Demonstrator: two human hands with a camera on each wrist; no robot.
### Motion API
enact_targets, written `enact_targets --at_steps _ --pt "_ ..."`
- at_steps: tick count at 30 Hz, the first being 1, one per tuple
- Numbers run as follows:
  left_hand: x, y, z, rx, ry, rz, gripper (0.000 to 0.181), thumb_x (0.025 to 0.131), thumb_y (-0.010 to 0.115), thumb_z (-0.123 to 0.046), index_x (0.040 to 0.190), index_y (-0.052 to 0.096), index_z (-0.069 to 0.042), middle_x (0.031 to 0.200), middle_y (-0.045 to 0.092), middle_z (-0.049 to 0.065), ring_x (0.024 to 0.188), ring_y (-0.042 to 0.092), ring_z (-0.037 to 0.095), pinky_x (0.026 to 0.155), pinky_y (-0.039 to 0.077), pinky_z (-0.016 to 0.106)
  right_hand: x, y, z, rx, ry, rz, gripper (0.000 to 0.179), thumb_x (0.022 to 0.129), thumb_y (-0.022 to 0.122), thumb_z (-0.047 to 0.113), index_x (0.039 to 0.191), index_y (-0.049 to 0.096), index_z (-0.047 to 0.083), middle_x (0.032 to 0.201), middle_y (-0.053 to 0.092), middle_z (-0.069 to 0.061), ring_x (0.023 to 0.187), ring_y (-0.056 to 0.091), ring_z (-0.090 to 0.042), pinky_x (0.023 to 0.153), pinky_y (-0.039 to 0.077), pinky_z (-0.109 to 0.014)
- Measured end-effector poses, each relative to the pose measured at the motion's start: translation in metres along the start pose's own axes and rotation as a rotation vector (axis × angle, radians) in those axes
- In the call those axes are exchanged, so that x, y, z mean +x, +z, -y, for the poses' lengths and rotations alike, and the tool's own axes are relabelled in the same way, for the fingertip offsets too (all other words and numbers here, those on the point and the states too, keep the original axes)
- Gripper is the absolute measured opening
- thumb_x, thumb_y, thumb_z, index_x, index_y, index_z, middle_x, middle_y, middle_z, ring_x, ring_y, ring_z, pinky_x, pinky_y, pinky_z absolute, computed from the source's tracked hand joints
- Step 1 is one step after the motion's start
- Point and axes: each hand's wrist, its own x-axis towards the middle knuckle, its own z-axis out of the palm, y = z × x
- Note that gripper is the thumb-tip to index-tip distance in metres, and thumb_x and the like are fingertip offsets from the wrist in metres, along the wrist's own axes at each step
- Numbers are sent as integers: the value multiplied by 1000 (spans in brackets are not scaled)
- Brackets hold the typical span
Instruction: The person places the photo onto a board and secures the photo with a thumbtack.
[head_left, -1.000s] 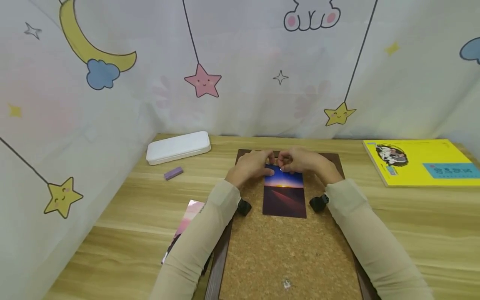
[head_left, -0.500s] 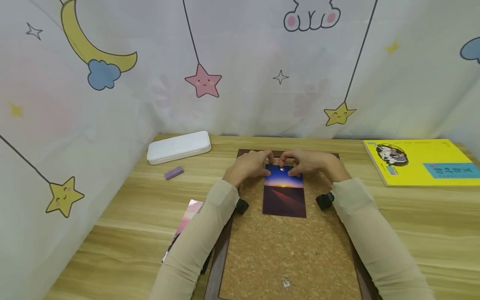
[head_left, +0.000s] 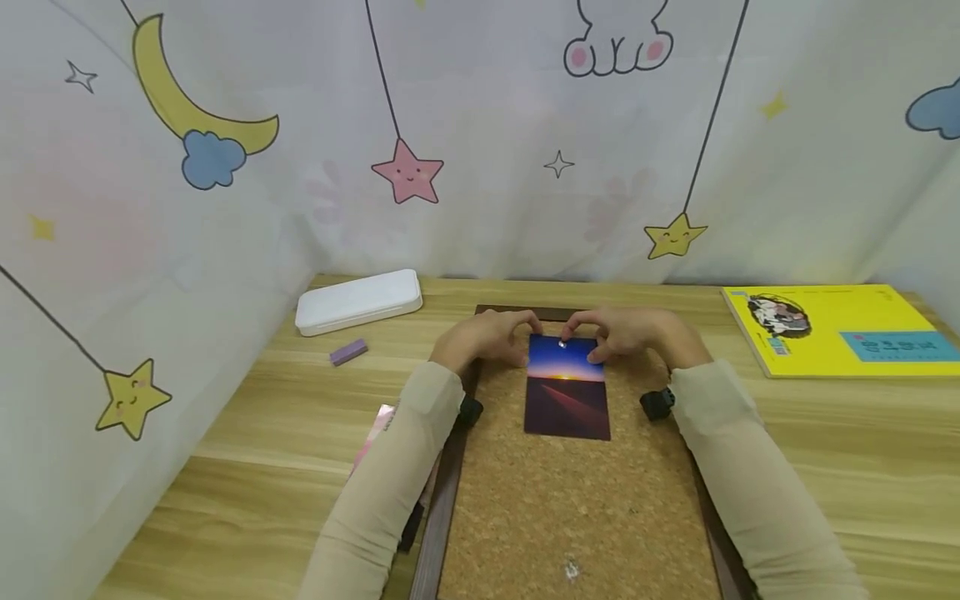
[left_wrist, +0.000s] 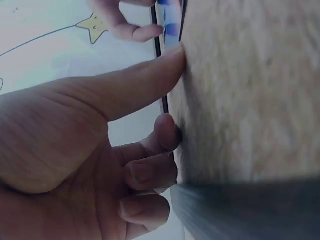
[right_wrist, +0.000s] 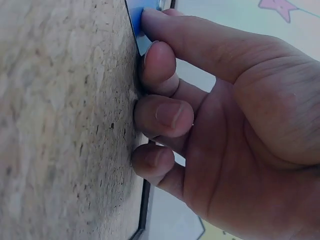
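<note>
Photo on corkboard, book right

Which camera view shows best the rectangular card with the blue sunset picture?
The head view: nearly the whole rectangular sunset card shows, from blue sky to dark ground, on the brown cork board. Each wrist view shows only a small blue piece, near the top edge.

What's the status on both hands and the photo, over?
Left hand empty, beside photo, upper left. Right hand at pin. Photo flat on corkboard. Right thumb overlapping its edge.
</note>
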Motion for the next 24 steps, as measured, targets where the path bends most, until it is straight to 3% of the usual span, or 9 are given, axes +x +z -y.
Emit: enact_targets --at_steps 3,8,12,16,19,22,24 --pt "-3 -2 4 0 -6 10 52 95 70 -28 142 47 -30 148 47 7 131 45 31 102 41 51 -2 0 0 -1 -5 3 44 98 61 4 140 50 13 92 54 -4 59 37 -13 62 35 -29" --pt "-10 -5 8 4 -32 35 56 95 70 -29 145 45 -33 158 37 5 134 45 31 104 40 53 -7 -1 3 7 14 35 54 96 62 1 145 46 14 91 56 -7 60 43 -13 63 38 -30" --pt "-16 -3 9 1 -50 38 60 95 70 -30 148 42 -34 153 43 8 130 49 30 104 41 52 -15 -1 3 -5 40 29 58 94 63 -1 147 44 12 113 56 -10 64 43 -14 63 38 -30" --pt "-22 -2 11 18 -68 26 60 95 71 -30 148 42 -33 132 59 7 118 57 26 99 45 48 -23 1 4 -1 107 30 62 96 61 1 152 41 18 103 55 -9 61 39 -14 60 35 -30" --pt "-27 -1 13 48 -65 11 60 95 71 -30 148 43 -31 123 63 6 110 59 24 97 46 46 -30 4 6 -34 126 30 65 96 60 2 155 37 19 107 56 -14 62 39 -14 60 35 -30" --pt "-36 0 19 89 -63 -16 60 94 72 -30 148 45 -29 133 59 9 117 57 26 100 44 46 -39 7 8 -80 118 15 68 95 62 2 156 35 14 138 45 -21 67 41 -15 61 36 -30" --pt "-43 2 23 103 -61 -39 60 94 72 -31 148 46 -27 141 54 13 124 54 29 103 42 48 -44 9 8 -108 135 10 70 94 63 3 157 32 14 133 48 -24 65 41 -15 60 36 -30"
